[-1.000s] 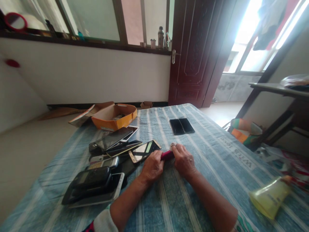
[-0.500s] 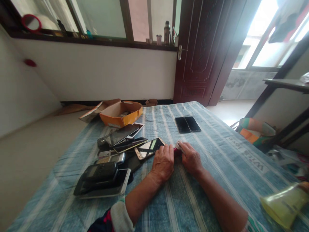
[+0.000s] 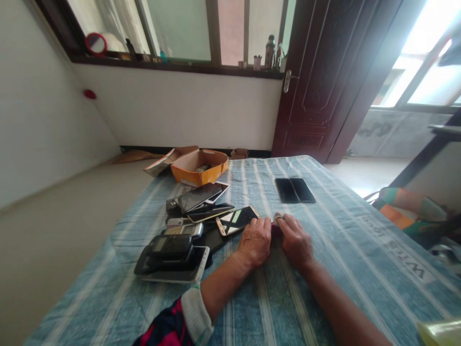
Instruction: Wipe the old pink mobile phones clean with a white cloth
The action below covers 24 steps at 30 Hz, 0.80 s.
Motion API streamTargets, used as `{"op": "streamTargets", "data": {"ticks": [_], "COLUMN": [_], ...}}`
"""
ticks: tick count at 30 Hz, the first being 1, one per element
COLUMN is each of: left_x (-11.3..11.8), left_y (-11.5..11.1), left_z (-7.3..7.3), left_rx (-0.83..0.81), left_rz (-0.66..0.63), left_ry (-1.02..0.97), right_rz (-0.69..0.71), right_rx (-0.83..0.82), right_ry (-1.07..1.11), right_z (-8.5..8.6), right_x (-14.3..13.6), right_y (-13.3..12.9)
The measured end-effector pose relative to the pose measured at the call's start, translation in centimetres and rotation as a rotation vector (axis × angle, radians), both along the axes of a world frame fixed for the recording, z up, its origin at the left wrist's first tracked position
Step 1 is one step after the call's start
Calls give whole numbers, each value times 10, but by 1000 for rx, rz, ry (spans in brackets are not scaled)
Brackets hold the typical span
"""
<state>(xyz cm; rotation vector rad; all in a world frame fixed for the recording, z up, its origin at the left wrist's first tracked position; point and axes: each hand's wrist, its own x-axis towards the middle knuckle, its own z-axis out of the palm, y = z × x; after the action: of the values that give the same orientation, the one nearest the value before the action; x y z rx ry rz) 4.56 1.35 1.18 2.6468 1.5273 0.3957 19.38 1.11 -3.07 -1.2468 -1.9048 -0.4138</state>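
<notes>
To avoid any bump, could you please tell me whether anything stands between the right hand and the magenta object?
Nothing visible does: the right hand, pinching a small pale item, is right at the magenta object, whose other end the left hand covers.

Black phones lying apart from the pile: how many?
2: left black phone and right black phone, side by side on the striped cloth, beyond the right hand. Neither is covered.
</notes>
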Motion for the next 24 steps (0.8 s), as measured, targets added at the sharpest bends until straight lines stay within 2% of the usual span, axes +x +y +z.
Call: {"op": "streamTargets", "data": {"ticks": [4, 7, 14, 19, 24], "left_x": [0, -1, -4, -6, -5], "left_y": [1, 2, 6, 7, 8], "left_z": [1, 1, -1, -5, -6], "left_rx": [-20, -31, -32, -17, -15], "left_rz": [5, 4, 8, -3, -9], "left_ry": [-1, -1, -1, -11, -27], "right_rz": [95, 121, -4, -135, 14], "right_rx": [56, 39, -62, -75, 16], "right_ry": [-26, -35, -31, 67, 60], "right_z": [2, 3, 4, 3, 8], "right_x": [-6, -9, 1, 10, -2], "right_y": [-3, -4, 3, 6, 0]}}
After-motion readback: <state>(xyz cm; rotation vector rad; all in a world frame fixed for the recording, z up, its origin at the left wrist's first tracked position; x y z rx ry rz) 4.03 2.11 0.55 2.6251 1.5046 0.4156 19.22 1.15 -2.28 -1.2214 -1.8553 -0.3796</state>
